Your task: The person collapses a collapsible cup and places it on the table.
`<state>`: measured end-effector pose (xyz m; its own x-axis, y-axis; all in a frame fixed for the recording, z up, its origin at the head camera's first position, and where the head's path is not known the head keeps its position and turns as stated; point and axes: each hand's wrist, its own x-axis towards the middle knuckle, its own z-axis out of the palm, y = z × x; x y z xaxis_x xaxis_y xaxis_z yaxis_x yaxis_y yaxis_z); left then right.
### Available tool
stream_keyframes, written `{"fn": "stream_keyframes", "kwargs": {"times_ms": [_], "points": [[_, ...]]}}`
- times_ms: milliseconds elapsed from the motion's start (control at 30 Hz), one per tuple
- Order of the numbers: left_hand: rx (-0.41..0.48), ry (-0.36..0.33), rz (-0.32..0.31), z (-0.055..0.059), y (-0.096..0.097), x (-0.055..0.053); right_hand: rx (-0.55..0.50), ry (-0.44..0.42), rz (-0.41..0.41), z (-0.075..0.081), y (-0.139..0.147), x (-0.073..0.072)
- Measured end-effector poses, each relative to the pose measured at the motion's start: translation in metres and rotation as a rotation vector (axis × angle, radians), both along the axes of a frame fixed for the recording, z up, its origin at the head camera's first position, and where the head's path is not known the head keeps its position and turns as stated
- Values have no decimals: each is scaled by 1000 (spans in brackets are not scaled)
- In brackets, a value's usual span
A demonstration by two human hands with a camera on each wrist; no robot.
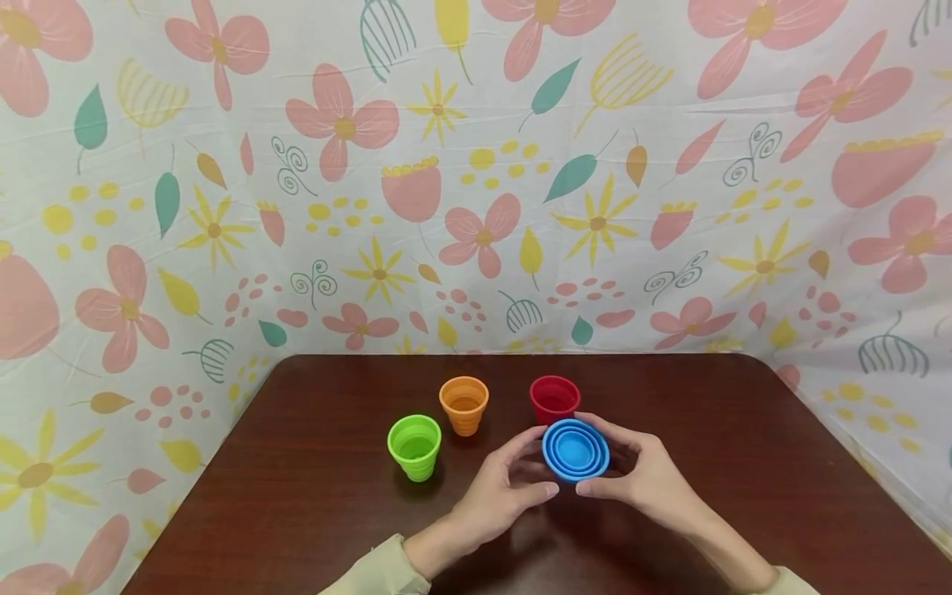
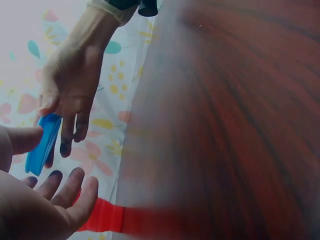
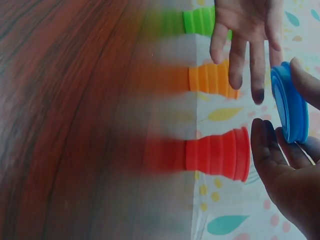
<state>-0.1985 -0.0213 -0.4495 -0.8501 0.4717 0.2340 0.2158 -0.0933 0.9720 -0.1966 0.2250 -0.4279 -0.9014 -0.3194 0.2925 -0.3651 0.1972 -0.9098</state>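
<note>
A: Where's the blue cup (image 1: 576, 451)?

B: Held up off the desk (image 1: 297, 496), on the person's side of the red cup (image 1: 554, 397). It's folded flat, its rings nested, with the ringed face tipped toward the person.

A: How is it held?

B: The left grip (image 1: 500, 487) pinches one edge between thumb and finger, and the right grip (image 1: 654, 471) pinches the opposite edge. So both are clamped on it, with the middle left uncovered.

A: Is it being opened or folded?

B: I can't tell from one moment. The same handling should suit either.

A: Which is?

B: Even pressure, I'd judge. The rings look soft, so a push on one side only could skew them. I'd have the thumbs bear on the rim at matching points and ease one ring over at a time, turning the cup a little between presses. Squeezing the edge hard might buckle it into an oval.

A: Anything in the way?

B: The red cup stands upright near the right grip's fingers, so a sudden pop could knock it. Working closer to the body would be safer. The orange cup (image 1: 464, 405) and green cup (image 1: 415, 446) stand upright too, off to the left.
</note>
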Motion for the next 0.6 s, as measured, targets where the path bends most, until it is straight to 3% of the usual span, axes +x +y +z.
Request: {"fn": "stream_keyframes", "kwargs": {"times_ms": [300,600], "points": [[-48,-28,47,-2,19,-1,47,-8,-42,0,19,-1],[-84,-66,49,-8,34,-2,90,-50,-58,-3,42,-6]]}}
